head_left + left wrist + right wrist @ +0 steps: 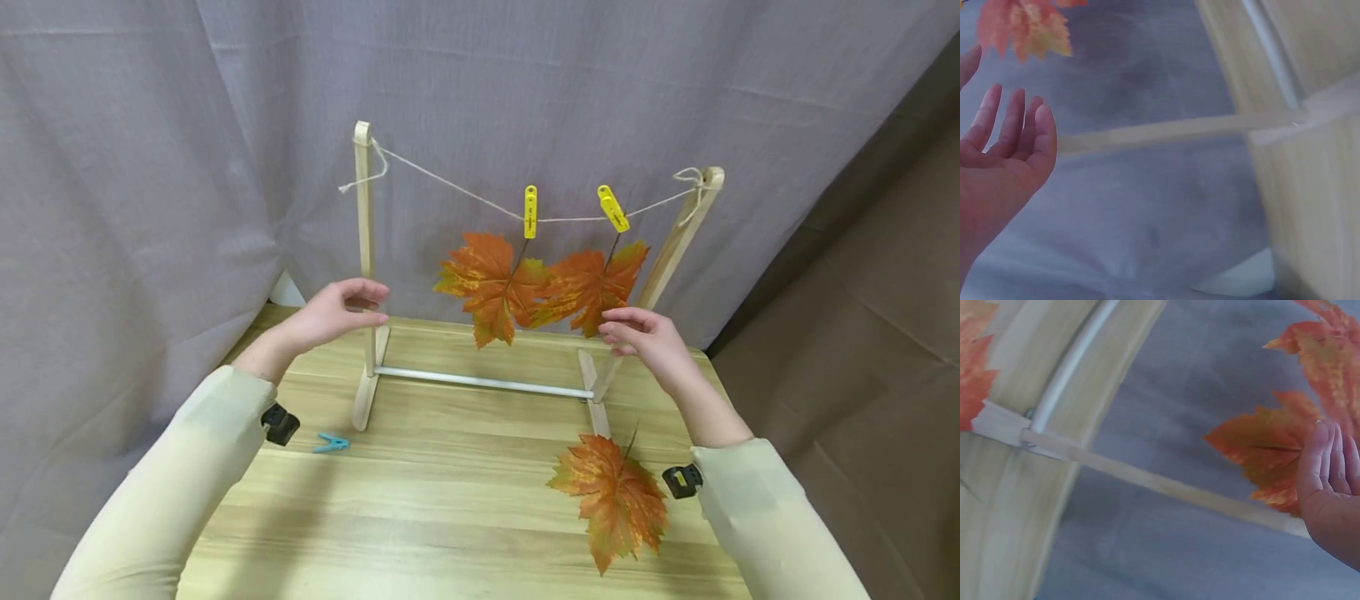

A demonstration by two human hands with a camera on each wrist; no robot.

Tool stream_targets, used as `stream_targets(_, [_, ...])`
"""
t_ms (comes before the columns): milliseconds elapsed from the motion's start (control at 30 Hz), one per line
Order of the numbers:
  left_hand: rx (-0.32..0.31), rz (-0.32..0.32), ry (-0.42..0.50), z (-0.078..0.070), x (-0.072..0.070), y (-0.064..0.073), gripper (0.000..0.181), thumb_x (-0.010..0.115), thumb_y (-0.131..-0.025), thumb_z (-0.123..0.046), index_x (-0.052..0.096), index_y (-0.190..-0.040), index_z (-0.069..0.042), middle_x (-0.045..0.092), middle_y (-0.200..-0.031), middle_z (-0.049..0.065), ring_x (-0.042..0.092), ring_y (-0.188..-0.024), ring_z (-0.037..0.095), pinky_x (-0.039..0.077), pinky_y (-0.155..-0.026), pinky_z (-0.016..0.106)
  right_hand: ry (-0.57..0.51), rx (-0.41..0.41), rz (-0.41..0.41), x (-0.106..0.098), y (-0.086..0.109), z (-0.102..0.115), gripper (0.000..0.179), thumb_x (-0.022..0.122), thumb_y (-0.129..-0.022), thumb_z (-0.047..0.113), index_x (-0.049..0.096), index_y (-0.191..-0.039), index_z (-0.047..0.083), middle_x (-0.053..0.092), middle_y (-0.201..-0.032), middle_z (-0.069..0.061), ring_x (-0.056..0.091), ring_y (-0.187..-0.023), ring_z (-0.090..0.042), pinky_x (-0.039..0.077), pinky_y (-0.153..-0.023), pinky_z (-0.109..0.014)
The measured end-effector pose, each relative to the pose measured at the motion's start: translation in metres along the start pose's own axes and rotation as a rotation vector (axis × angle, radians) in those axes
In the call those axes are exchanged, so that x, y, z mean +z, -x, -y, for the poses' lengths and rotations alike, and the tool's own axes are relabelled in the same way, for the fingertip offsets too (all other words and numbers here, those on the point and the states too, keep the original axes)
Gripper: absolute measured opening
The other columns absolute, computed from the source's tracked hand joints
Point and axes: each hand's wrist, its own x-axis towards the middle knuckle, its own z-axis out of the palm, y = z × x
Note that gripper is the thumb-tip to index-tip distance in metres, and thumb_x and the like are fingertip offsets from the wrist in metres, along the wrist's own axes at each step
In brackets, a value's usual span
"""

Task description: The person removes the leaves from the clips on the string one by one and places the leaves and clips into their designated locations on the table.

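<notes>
Two orange maple leaves hang from a string point(450, 180) by yellow clothespins; the left leaf point(491, 287) hangs from one clothespin point(530, 212), the right leaf point(592, 287) from a tilted clothespin point(613, 209). My left hand point(330, 315) is beside the left wooden post point(365, 217), fingers loosely bent, holding nothing. My right hand point(648, 337) overlaps the lower edge of the right leaf in the head view, fingers relaxed and nothing gripped. In the right wrist view its fingers point(1325, 456) are nearly straight, close by the leaf.
A third maple leaf point(615, 500) lies on the wooden table point(420, 517) at the front right. A blue clothespin point(332, 442) lies at the left. A white bar point(480, 382) joins the feet of the posts, the right post point(675, 242) leaning outward. Grey curtain point(480, 75) hangs behind.
</notes>
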Motion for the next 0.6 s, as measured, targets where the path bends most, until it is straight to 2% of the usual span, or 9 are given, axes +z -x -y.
stream_targets(200, [0.052,0.014,0.0,-0.026,0.0,-0.012,0.045,0.064,-0.088,-0.013,0.05,-0.128,0.0,0.052,-0.131,0.018,0.051,-0.117,0.03,0.043,-0.097,0.04,0.023,-0.034,-0.003,0.004,-0.005,0.021,0.046,0.053,-0.096,0.025,0.046,-0.128,-0.008,0.064,-0.09,0.022,0.063,-0.082,0.0,0.053,-0.071,-0.018])
stream_targets(333, [0.097,0.035,-0.008,-0.047,-0.001,-0.019,0.046,0.065,-0.087,-0.012,0.049,-0.128,0.0,0.052,-0.132,0.017,0.051,-0.117,0.03,0.043,-0.1,0.042,0.008,-0.064,-0.026,0.011,-0.008,0.033,0.045,0.057,-0.093,0.026,0.05,-0.125,-0.005,0.064,-0.096,0.017,0.062,-0.087,-0.002,0.054,-0.072,-0.019])
stream_targets(600, [0.166,0.026,0.014,-0.091,-0.002,-0.034,0.046,0.067,-0.085,-0.011,0.051,-0.127,-0.003,0.054,-0.129,0.013,0.052,-0.116,0.025,0.043,-0.1,0.039,-0.015,-0.119,-0.036,0.026,-0.014,0.054,0.047,0.061,-0.091,0.027,0.049,-0.129,0.001,0.057,-0.108,0.009,0.058,-0.096,-0.001,0.054,-0.078,-0.021])
